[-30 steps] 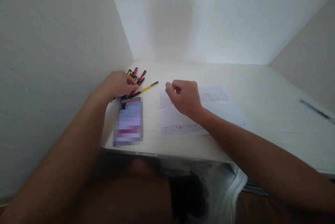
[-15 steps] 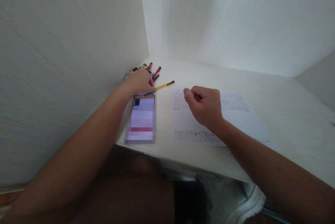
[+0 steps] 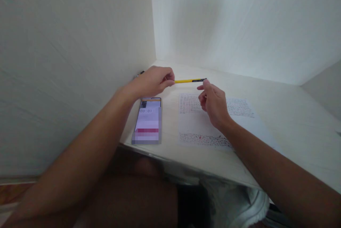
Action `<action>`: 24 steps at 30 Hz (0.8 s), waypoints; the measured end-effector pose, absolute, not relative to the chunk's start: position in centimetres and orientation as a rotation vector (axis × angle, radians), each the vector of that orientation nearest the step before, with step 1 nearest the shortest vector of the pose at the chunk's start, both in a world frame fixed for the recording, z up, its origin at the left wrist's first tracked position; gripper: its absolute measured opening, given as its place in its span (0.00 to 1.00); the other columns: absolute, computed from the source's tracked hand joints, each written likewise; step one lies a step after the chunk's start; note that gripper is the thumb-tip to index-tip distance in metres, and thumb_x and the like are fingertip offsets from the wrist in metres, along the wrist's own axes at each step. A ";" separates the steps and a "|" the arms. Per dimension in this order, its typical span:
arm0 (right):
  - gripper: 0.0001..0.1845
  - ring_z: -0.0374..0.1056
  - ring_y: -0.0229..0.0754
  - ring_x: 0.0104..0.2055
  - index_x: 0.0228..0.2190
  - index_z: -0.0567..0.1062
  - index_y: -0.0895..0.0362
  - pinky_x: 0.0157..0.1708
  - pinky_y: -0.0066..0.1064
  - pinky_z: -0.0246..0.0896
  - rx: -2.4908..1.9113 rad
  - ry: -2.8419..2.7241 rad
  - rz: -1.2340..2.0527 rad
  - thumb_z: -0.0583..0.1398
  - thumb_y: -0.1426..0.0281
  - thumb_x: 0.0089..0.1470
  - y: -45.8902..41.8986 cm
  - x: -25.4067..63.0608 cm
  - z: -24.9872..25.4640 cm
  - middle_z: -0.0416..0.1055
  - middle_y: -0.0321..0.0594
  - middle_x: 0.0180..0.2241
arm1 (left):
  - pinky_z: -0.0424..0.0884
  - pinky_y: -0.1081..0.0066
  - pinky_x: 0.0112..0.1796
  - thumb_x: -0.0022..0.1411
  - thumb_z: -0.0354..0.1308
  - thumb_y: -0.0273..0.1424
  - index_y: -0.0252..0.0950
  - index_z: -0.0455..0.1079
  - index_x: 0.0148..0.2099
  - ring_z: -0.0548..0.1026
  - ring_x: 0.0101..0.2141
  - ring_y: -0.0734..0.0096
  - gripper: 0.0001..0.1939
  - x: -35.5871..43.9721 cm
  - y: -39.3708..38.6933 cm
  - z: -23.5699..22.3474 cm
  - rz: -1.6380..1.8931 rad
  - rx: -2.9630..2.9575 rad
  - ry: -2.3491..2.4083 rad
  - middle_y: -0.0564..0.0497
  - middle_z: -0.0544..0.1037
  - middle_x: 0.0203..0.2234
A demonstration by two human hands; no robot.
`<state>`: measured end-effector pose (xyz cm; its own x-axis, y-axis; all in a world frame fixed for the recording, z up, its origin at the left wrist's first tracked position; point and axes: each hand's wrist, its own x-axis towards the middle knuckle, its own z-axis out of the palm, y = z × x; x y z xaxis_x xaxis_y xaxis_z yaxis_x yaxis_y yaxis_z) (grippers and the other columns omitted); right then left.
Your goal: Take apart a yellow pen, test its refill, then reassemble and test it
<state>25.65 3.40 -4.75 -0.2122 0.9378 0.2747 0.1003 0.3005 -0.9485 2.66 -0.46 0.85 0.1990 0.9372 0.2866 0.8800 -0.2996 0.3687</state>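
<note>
A yellow pen (image 3: 183,81) with a black clip end is held level above the table, pinched at its left end by my left hand (image 3: 157,80). Close to the clip end is my right hand (image 3: 213,102), one fingertip at the pen's tip, apparently touching it. Its other fingers are loosely bent and apart, with a gap below the pen. Under the right hand lies a white sheet of paper (image 3: 202,123) with handwritten lines at top and bottom. Behind the left hand, the pile of pens (image 3: 139,74) is mostly hidden.
A phone (image 3: 149,121) showing a timer lies left of the paper, near the front edge of the white table (image 3: 167,142). Pale walls (image 3: 191,18) stand close at the left and back. My legs are below the tabletop.
My left hand has moved right from the pile, bringing the yellow pen with it and levelling it. My right hand has uncurled from a fist and reached up to the pen's clip end.
</note>
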 end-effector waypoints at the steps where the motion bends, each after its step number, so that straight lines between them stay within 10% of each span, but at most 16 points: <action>1: 0.24 0.50 0.33 0.16 0.30 0.72 0.55 0.16 0.29 0.44 -0.965 -1.547 1.137 0.55 0.47 0.62 3.4 25.6 -4.7 0.59 0.30 0.17 | 0.64 0.67 0.38 0.68 0.54 0.35 0.36 0.73 0.41 0.72 0.35 0.66 0.09 3.0 -0.9 1.2 0.713 2.366 1.751 0.48 0.78 0.35; 24: 0.11 0.65 0.34 0.25 0.32 0.75 0.55 0.24 0.30 0.60 -0.828 -1.630 1.465 0.65 0.60 0.55 2.8 25.6 -4.7 0.76 0.40 0.30 | 0.66 0.67 0.38 0.65 0.60 0.41 0.39 0.81 0.40 0.73 0.31 0.69 0.12 2.4 -5.1 -1.7 1.106 2.419 1.734 0.50 0.80 0.31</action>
